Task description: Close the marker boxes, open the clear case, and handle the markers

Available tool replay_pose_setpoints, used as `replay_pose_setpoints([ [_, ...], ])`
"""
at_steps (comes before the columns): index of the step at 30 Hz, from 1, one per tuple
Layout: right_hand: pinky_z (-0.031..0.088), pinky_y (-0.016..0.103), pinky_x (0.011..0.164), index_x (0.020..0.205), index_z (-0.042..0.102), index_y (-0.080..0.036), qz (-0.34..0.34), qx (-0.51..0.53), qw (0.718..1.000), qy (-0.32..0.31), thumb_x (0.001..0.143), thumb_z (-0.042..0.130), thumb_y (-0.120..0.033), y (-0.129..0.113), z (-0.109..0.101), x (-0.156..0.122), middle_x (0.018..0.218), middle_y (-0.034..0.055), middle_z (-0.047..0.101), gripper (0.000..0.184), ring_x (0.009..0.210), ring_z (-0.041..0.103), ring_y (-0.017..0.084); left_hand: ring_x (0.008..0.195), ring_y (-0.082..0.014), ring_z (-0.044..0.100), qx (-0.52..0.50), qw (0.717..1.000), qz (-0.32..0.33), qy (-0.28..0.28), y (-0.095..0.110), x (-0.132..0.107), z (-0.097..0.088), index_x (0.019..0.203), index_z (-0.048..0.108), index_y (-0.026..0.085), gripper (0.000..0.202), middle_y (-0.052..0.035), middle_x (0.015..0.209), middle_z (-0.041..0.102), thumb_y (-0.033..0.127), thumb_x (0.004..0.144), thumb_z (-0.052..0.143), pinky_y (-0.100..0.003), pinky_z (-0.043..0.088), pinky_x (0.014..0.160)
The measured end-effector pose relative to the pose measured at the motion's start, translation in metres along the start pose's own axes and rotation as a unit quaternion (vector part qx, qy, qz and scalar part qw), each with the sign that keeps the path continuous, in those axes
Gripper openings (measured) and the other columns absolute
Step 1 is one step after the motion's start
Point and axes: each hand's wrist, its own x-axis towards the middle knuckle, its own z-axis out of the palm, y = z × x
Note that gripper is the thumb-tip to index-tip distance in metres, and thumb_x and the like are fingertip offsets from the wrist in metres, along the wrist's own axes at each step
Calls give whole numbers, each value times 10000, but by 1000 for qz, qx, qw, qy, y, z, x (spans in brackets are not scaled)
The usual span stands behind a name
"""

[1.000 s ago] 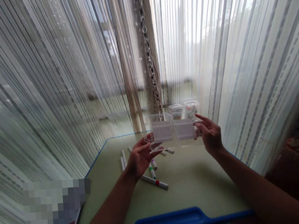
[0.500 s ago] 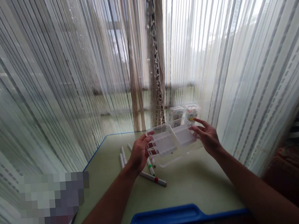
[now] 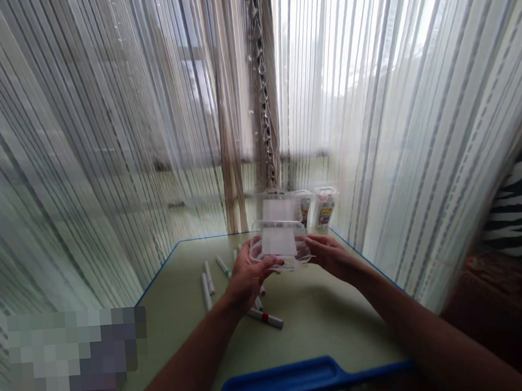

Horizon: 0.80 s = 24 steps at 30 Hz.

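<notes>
Above the table, a clear plastic case (image 3: pixel 278 241) with its lid raised is held between my two hands. White panels show inside both its halves. My left hand (image 3: pixel 250 275) grips the near left corner, thumb on the front edge. At the right side, my right hand (image 3: pixel 330 253) has its fingers against the case wall, partly behind it. Beneath and left of my left hand lie several white markers, one with a red band (image 3: pixel 266 318) and another with a green band (image 3: pixel 223 266). My left hand and the case hide parts of some markers.
Two clear boxes stand at the table's back right, one with a colourful label (image 3: pixel 324 215). The pale green table (image 3: pixel 333 327) has a blue rim and a blue front trough (image 3: pixel 280 377). String curtains (image 3: pixel 82 142) hang around the back. Zebra-striped fabric (image 3: pixel 518 201) is at right.
The case has turned from lying sideways to having its lid side point away from me. My right hand has moved left and lower along it, closer to my left hand.
</notes>
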Motion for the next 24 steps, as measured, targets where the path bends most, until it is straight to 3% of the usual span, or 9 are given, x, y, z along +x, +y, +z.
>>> replay_pose_setpoints([
  [5, 506, 245, 540, 862, 715, -149, 9, -7, 997, 81, 713, 758, -286, -6, -16, 4, 705, 34, 696, 207, 574, 628, 133, 1057, -250, 627, -2, 997, -21, -71, 0, -3, 1, 1275, 426, 210, 729, -135, 1248, 570, 108, 654, 794, -420, 512, 927],
  [11, 435, 212, 470, 867, 747, -148, 18, -66, 989, 133, 665, 795, -350, -19, -28, 1, 619, 13, 644, 289, 510, 550, 99, 905, -225, 650, -84, 996, -12, -20, 13, 2, -6, 1140, 522, 159, 496, -96, 1034, 621, 510, 802, 616, -412, 577, 778],
  [13, 418, 211, 471, 833, 757, -129, 31, -120, 982, 143, 650, 802, -402, -25, -33, -1, 609, 22, 639, 332, 517, 540, 97, 833, -210, 655, -81, 997, -19, 2, 17, 4, -6, 1099, 530, 151, 488, -89, 980, 625, 551, 819, 556, -388, 590, 707],
  [16, 408, 215, 464, 763, 759, -111, 57, -172, 973, 141, 594, 835, -402, -32, -47, -5, 611, 51, 655, 345, 532, 548, 112, 706, -157, 638, -3, 999, -50, -2, 17, 5, -7, 1077, 539, 155, 405, -74, 949, 626, 429, 793, 631, -334, 590, 619],
  [19, 389, 200, 435, 767, 756, -111, 89, -178, 972, 125, 590, 839, -392, -39, -62, -10, 615, 55, 661, 343, 513, 545, 104, 627, -120, 601, 110, 991, -68, -39, 8, 4, -6, 1105, 550, 164, 421, -53, 910, 620, 279, 731, 706, -300, 580, 556],
  [22, 379, 188, 420, 799, 755, -107, 136, -199, 967, 83, 612, 828, -394, -48, -74, -15, 608, 42, 649, 350, 490, 537, 91, 616, -149, 613, 240, 966, -56, -73, -1, 1, -5, 1075, 579, 148, 409, -56, 841, 628, 298, 721, 721, -281, 555, 492],
  [24, 382, 185, 417, 812, 756, -102, 165, -219, 960, 57, 618, 822, -394, -54, -81, -18, 590, 32, 636, 357, 480, 532, 87, 587, -154, 612, 353, 933, -2, -72, -3, -1, -4, 1000, 627, 140, 346, -66, 805, 644, 356, 741, 704, -240, 506, 446],
])
